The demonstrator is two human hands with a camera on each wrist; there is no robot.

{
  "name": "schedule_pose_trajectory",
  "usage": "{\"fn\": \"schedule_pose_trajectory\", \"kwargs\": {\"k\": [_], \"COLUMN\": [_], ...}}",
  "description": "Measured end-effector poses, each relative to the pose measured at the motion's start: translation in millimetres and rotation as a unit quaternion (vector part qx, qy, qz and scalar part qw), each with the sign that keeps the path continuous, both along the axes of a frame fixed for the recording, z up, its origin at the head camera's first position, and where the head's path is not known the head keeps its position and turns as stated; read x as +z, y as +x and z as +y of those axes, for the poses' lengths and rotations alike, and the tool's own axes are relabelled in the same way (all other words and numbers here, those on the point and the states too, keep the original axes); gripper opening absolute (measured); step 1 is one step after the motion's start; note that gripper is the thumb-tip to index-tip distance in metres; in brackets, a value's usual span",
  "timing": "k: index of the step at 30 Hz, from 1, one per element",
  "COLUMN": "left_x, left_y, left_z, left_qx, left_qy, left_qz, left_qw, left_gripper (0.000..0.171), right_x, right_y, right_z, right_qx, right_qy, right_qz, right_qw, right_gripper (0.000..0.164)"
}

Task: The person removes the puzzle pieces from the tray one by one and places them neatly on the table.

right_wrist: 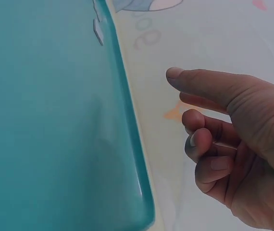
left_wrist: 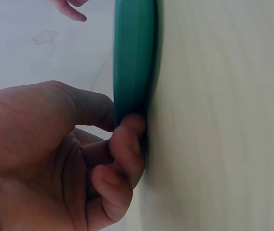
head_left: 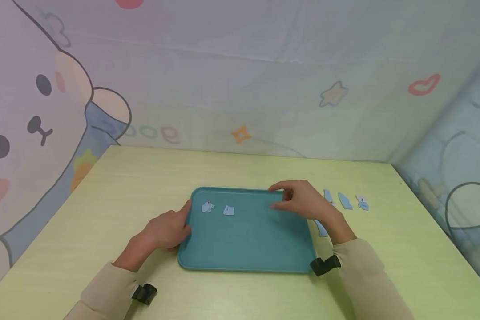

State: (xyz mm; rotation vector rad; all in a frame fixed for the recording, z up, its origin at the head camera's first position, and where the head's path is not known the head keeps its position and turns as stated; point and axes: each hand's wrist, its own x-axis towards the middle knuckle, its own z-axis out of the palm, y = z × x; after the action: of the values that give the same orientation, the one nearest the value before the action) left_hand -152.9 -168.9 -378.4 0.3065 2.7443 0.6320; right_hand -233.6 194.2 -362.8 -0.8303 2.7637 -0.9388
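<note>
A teal rectangular tray (head_left: 248, 249) lies on the table. My left hand (head_left: 165, 229) holds its left side, the thumb on the rim and the curled fingers at the outer wall, as the left wrist view shows close up. Over the tray's back right corner hovers my right hand (head_left: 301, 200). Its thumb and index finger are spread apart with nothing between them, and the other fingers curl loosely. Two small flat pale-blue pieces lie in the tray's back left part: an irregular printed piece (head_left: 207, 207) and a squarer piece (head_left: 228, 210).
Right of the tray lie several similar flat pieces: a narrow blue piece (head_left: 320, 229) beside the rim, a blue piece (head_left: 345, 201), a white-and-blue piece (head_left: 361, 203), and a piece (head_left: 328, 195) partly behind the right hand. A printed cloth (head_left: 223, 89) hangs behind the table (head_left: 151, 173).
</note>
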Motion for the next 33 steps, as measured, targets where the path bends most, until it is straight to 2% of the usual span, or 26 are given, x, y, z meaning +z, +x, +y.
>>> {"fn": "schedule_pose_trajectory", "kwargs": {"k": [14, 33], "left_x": [0.6, 1.2], "left_y": [0.4, 0.6], "left_z": [0, 0], "left_qx": [0.001, 0.001], "left_qy": [-0.005, -0.005], "left_qz": [0.004, 0.0], "left_qw": [1.0, 1.0], "left_gripper": [0.074, 0.073], "right_x": [-3.0, -21.3], "right_y": [-8.5, -17.3], "right_z": [-28, -70], "right_qx": [0.041, 0.073], "right_qy": [0.001, 0.019], "right_qz": [-0.024, -0.032], "right_qw": [0.999, 0.997], "right_gripper": [0.044, 0.036]}}
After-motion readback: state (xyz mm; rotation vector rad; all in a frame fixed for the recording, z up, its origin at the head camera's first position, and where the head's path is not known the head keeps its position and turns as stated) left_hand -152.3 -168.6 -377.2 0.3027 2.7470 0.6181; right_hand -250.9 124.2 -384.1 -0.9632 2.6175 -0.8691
